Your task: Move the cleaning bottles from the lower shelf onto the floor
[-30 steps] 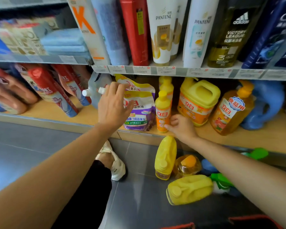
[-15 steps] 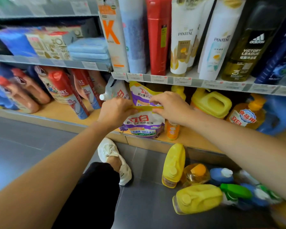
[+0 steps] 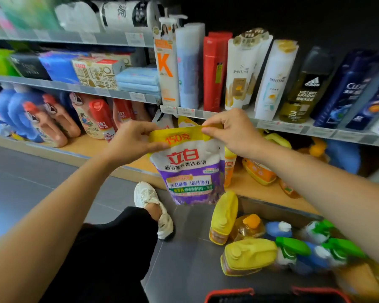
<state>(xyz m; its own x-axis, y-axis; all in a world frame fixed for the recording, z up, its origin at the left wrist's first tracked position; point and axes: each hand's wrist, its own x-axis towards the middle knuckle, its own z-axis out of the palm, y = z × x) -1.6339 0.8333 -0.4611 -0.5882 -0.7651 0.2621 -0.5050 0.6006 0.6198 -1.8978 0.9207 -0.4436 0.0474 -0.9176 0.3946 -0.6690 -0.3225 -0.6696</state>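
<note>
A white and purple detergent refill pouch (image 3: pixel 189 171) with a yellow top band hangs in the air in front of the lower shelf (image 3: pixel 123 149). My left hand (image 3: pixel 132 142) pinches the pouch's top left corner and my right hand (image 3: pixel 229 130) pinches its top right corner. Behind the pouch, yellow and orange bottles (image 3: pixel 258 171) stay on the lower shelf, partly hidden by my right arm. On the floor (image 3: pixel 184 270) at the lower right lie several moved bottles: a yellow jug (image 3: pixel 248 256), an upright yellow bottle (image 3: pixel 224 217) and green-capped spray bottles (image 3: pixel 293 248).
Red-capped and peach bottles (image 3: pixel 96 119) fill the lower shelf's left part. Shampoo bottles (image 3: pixel 245 73) stand on the shelf above. My leg and white shoe (image 3: pixel 151 204) are on the grey floor by the shelf base. A red basket rim (image 3: pixel 230 293) shows at the bottom edge.
My right hand left the small yellow bottle and joined my left hand at the pouch's top. Both hands have lifted the pouch up and off the lower shelf toward me.
</note>
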